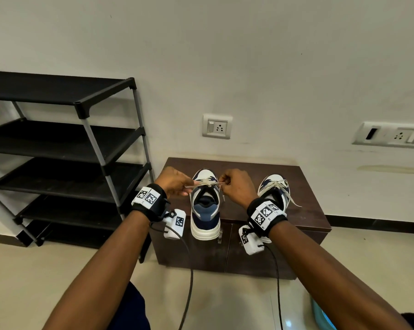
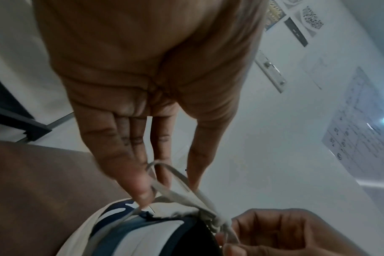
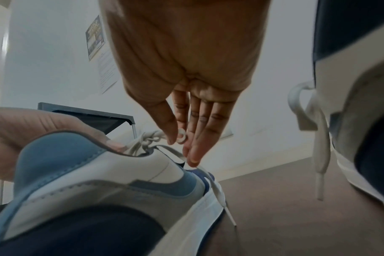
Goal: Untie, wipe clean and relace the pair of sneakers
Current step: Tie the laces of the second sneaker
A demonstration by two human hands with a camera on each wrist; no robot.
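Sneakers: two, white with blue and navy panels, standing side by side on the dark brown cabinet [image 1: 303, 186], heels toward the person. Left sneaker [image 1: 205, 206] sits at the cabinet's front edge, between both hands. Its lace [image 1: 208, 183] is drawn out level to either side of a knot at the top of the tongue. Left hand [image 1: 175, 181] pinches the lace's left loop between thumb and fingertips; in the left wrist view the loop passes round the fingers [image 2: 143, 187]. Right hand [image 1: 236, 184] pinches the right loop between thumb and forefinger, the other fingers lying straight beside it. Right sneaker [image 1: 276, 189] stands apart to the right, its lace [image 1: 290, 194] knotted, ends trailing onto the cabinet top. Black shoe rack [image 1: 65, 148] stands left of the cabinet.
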